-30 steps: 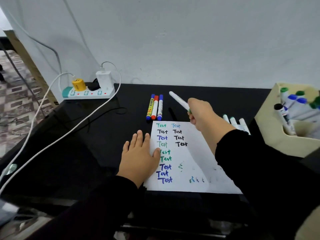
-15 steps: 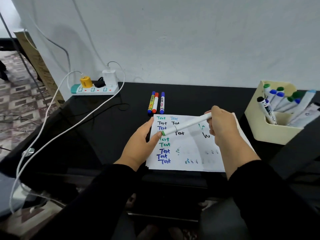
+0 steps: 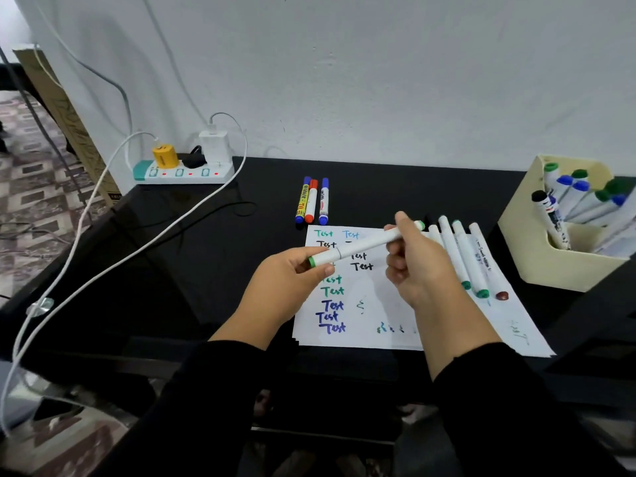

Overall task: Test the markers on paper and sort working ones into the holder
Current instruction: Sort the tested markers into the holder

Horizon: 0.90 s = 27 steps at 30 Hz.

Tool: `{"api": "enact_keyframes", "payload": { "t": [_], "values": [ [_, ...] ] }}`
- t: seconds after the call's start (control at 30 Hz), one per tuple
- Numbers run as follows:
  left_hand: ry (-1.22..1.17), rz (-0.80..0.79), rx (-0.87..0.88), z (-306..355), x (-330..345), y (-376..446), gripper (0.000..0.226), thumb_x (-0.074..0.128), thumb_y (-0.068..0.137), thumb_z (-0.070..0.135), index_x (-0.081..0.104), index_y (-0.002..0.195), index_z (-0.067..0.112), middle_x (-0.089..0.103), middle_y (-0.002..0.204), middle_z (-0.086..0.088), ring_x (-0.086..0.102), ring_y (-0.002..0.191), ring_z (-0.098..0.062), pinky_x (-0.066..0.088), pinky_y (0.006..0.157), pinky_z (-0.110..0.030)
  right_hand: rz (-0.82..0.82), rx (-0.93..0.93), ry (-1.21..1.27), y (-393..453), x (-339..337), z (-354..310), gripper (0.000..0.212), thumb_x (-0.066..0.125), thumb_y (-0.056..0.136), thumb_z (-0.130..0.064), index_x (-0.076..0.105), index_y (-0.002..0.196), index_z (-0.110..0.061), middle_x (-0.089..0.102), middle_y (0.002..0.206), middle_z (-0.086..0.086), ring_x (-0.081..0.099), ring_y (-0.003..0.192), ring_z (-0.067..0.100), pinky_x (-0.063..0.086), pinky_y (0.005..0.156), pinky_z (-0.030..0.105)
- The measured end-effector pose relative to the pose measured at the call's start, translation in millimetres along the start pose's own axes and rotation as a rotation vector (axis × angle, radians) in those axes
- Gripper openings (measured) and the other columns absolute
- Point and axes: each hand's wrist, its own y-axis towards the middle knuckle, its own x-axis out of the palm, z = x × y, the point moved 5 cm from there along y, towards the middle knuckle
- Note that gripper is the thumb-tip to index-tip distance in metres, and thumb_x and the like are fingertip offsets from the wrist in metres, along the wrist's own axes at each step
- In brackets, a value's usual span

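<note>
Marker (image 3: 364,245) between both hands (above paper (image 3: 385,304))

Two bare hands, left hand (image 3: 289,280), right hand (image 3: 418,270), long black sleeves (image 3: 499,407) reaching the wrists

White marker (image 3: 364,247) with green ends, held over white paper (image 3: 385,304) scrawled in green, black and blue. Beyond the paper, a yellow, a red and a blue-capped marker on black table (image 3: 206,270). Right of the paper, cream holder (image 3: 537,256), caps blue, green, black; one nearby cap possibly brown.
</note>
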Motion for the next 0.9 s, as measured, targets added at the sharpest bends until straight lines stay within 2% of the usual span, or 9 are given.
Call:
{"api": "enact_keyframes", "payload": {
  "t": [0.07, 0.13, 0.27, 0.37, 0.47, 0.6, 0.77, 0.9],
  "values": [
    [0.074, -0.031, 0.010, 2, 3, 3, 0.035, 0.063, 0.087, 0.032, 0.058, 0.121, 0.038, 0.062, 0.082, 0.012, 0.051, 0.064, -0.003, 0.040, 0.056, -0.014, -0.074, 0.000, -0.047, -1, 8, 8, 0.027, 0.059, 0.092, -0.033, 0.059, 0.069, -0.017, 0.042, 0.050, -0.005, 0.027, 0.042, 0.007, 0.022, 0.045, 0.021],
    [0.129, -0.065, 0.023, 5, 7, 7, 0.038, 0.062, 0.088, 0.034, 0.055, 0.125, 0.039, 0.062, 0.084, 0.013, 0.053, 0.067, -0.004, 0.042, 0.057, -0.015, -0.079, -0.022, -0.090, 0, 12, 12, 0.027, 0.060, 0.091, -0.033, 0.058, 0.070, -0.016, 0.044, 0.051, -0.004, 0.030, 0.042, 0.007, 0.025, 0.044, 0.020],
    [0.244, -0.077, 0.047, 7, 10, 13, 0.039, 0.057, 0.091, 0.035, 0.051, 0.129, 0.040, 0.060, 0.083, 0.014, 0.053, 0.067, -0.004, 0.040, 0.057, -0.015, -0.092, -0.012, -0.008, 6, 12, 15, 0.026, 0.060, 0.092, -0.033, 0.058, 0.071, -0.017, 0.043, 0.051, -0.003, 0.029, 0.042, 0.008, 0.023, 0.044, 0.021],
    [0.216, -0.073, 0.063, 8, 12, 14, 0.037, 0.060, 0.089, 0.033, 0.055, 0.124, 0.043, 0.058, 0.074, 0.012, 0.049, 0.060, -0.003, 0.038, 0.054, -0.013, -0.224, 0.047, -0.051, 3, 19, 19, 0.029, 0.063, 0.088, -0.036, 0.055, 0.067, -0.018, 0.043, 0.048, -0.003, 0.029, 0.041, 0.009, 0.021, 0.042, 0.021],
    [0.253, -0.036, 0.111, 11, 14, 12, 0.035, 0.062, 0.086, 0.037, 0.057, 0.120, 0.046, 0.053, 0.066, 0.014, 0.045, 0.055, -0.002, 0.034, 0.050, -0.014, -0.352, 0.023, -0.172, -3, 29, 22, 0.032, 0.062, 0.090, -0.031, 0.054, 0.062, -0.016, 0.044, 0.047, -0.001, 0.029, 0.039, 0.008, 0.021, 0.039, 0.018],
    [0.337, 0.031, 0.100, 14, 12, 12, 0.037, 0.061, 0.085, 0.045, 0.058, 0.122, 0.041, 0.051, 0.074, 0.020, 0.048, 0.065, 0.000, 0.030, 0.053, -0.016, -0.297, -0.031, -0.140, -1, 25, 17, 0.031, 0.059, 0.091, -0.021, 0.052, 0.062, -0.013, 0.046, 0.045, 0.001, 0.030, 0.036, 0.008, 0.022, 0.038, 0.018],
    [0.342, -0.049, 0.073, 15, 15, 9, 0.035, 0.057, 0.088, 0.043, 0.060, 0.122, 0.036, 0.048, 0.059, 0.012, 0.043, 0.051, -0.003, 0.026, 0.048, -0.017, -0.285, -0.075, -0.180, -1, 25, 15, 0.033, 0.056, 0.092, -0.015, 0.049, 0.060, -0.013, 0.041, 0.044, 0.001, 0.033, 0.036, 0.008, 0.028, 0.037, 0.018],
    [0.247, -0.130, 0.043, 15, 12, 11, 0.019, 0.057, 0.089, 0.038, 0.070, 0.101, 0.029, 0.047, 0.057, 0.009, 0.037, 0.048, -0.005, 0.029, 0.050, -0.019, -0.328, -0.085, -0.153, 1, 26, 12, 0.034, 0.055, 0.092, -0.012, 0.043, 0.061, -0.013, 0.038, 0.044, 0.002, 0.032, 0.037, 0.009, 0.029, 0.037, 0.017]
  ]
}}
